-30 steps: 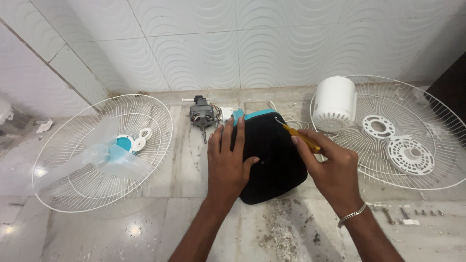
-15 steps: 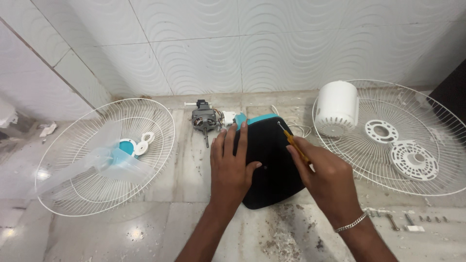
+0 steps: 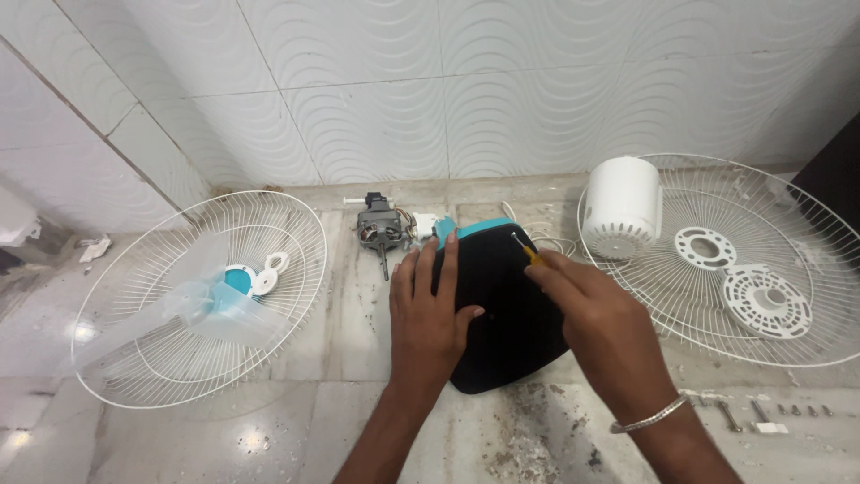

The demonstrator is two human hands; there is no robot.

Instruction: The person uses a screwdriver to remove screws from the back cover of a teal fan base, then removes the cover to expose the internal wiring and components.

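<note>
- Left hand [image 3: 433,309] lies flat, fingers spread, on the black rounded plastic fan base with teal edge [image 3: 506,314], dead centre on the floor.
- Right hand [image 3: 598,324] pinches a thin yellow-handled screwdriver [image 3: 526,250], tip on the base.
- Small grey motor [image 3: 381,229] at 12 o'clock.
- White wire fan guards at 9 [image 3: 202,300] and 3 [image 3: 743,255].
- Speckled marble floor [image 3: 358,341], wavy white wall tiles [image 3: 403,90].

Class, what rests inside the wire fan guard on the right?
Inside the right wire guard: a white cylindrical motor cover, a small white ring and a larger slotted disc. Anything beneath the cover is hidden.
</note>
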